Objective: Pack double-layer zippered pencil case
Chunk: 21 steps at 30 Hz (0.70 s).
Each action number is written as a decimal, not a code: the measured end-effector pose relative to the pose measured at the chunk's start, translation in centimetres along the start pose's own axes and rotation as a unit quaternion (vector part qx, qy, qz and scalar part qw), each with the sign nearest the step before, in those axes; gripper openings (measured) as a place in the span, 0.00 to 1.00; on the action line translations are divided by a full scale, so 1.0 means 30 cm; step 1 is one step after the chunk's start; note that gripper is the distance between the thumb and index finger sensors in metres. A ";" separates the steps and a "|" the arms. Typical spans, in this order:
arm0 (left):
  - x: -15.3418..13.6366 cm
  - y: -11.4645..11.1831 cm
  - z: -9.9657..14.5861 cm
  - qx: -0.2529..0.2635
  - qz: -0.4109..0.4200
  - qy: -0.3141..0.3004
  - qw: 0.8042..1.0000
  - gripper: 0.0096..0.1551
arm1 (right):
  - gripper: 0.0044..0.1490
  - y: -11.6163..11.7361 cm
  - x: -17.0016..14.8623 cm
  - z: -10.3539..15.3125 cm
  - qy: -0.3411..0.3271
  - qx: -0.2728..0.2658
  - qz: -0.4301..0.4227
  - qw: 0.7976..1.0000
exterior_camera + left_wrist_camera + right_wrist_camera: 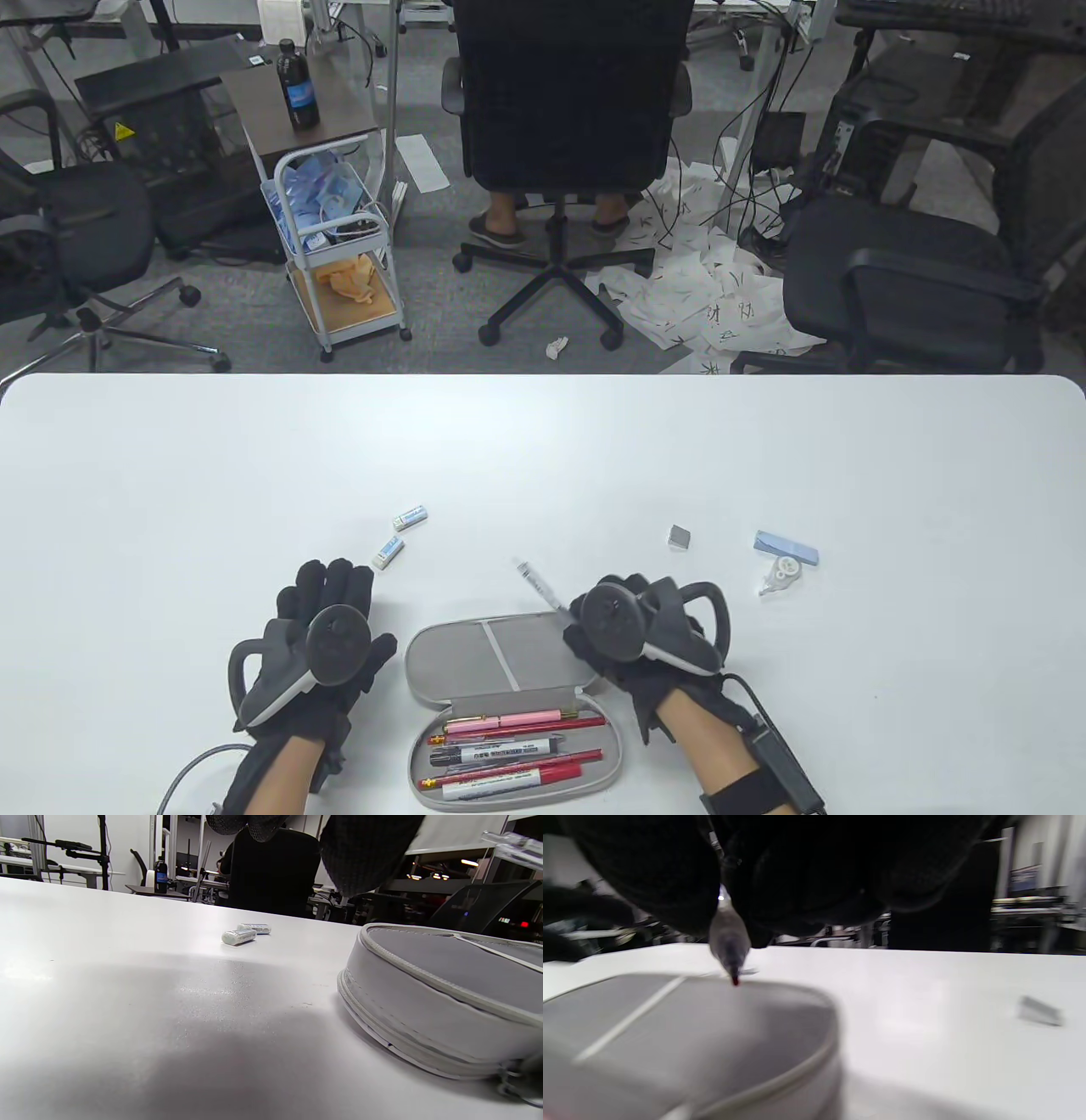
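The right hand [638,632] has its grip closed around a clear-barrelled pen with a red tip [540,585], the barrel slanting up and away to the left while the tip, in the right wrist view, hangs just above the far edge of the case. The left hand [327,632] lies flat on the white tabletop [543,458] just left of the case, fingers spread, its grip released and holding nothing.

Between the hands sits the grey fabric zippered pencil case [484,654], opened out flat: the far half shows a grey panel with a pale stripe, the near half already holds a row of red, pink and white pens [509,751].

The step in hand looks like loading another pen. Next, I'd judge, the right hand must turn the pen level with the others and lay it in the near half.

Still loose are two small white erasers [399,535], a small grey block [680,536], a pale blue flat piece [786,548] and a white correction-tape dispenser [780,577].
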<state>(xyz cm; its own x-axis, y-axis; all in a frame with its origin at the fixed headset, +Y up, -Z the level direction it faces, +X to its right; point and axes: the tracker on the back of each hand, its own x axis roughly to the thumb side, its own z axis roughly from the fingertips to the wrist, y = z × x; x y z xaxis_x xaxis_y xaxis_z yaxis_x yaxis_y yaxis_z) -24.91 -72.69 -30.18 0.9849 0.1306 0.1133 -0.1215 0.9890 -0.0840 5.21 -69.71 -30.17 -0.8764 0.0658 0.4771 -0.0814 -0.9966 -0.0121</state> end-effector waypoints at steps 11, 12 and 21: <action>-0.004 0.008 0.008 0.001 -0.009 0.007 1.000 0.50 | 0.26 0.109 0.216 0.094 -0.179 0.063 0.162 0.968; -0.004 0.008 0.009 0.001 -0.011 0.007 1.000 0.50 | 0.26 0.117 0.219 0.094 -0.177 0.068 0.162 0.968; 0.023 0.010 0.011 0.003 -0.009 -0.011 1.000 0.50 | 0.28 0.083 0.164 0.093 -0.141 0.043 0.080 0.986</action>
<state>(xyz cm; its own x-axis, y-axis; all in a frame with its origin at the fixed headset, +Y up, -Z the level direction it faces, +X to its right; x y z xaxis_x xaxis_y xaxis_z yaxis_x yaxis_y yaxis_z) -24.30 -72.27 -29.81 0.9841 0.1139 0.1363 -0.1043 0.9917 -0.0756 2.01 -72.01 -25.41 -0.7070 -0.0961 0.7006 0.0984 -0.9945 -0.0372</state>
